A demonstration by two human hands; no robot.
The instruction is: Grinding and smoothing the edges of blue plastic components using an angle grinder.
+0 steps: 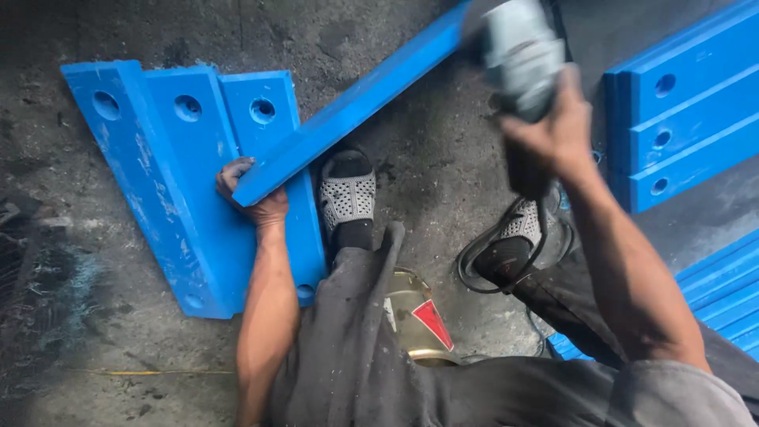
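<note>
My left hand (254, 196) grips the near end of a long blue painted bar (356, 99), which slants up to the right and rests on three blue plates with round holes (178, 174) lying on the floor. My right hand (553, 134) is closed around the body of a grey power tool (518, 55), blurred, held at the bar's far end near the top of the view. A black cable (506, 261) trails down from the tool. My feet in grey knit shoes (348, 194) stand between the plates and the tool.
More blue holed plates (688, 111) are stacked at the right, with further blue bars (723, 289) at the lower right. A round metal tin with a red mark (415, 316) sits between my legs. The floor (71, 316) is dark, dirty concrete.
</note>
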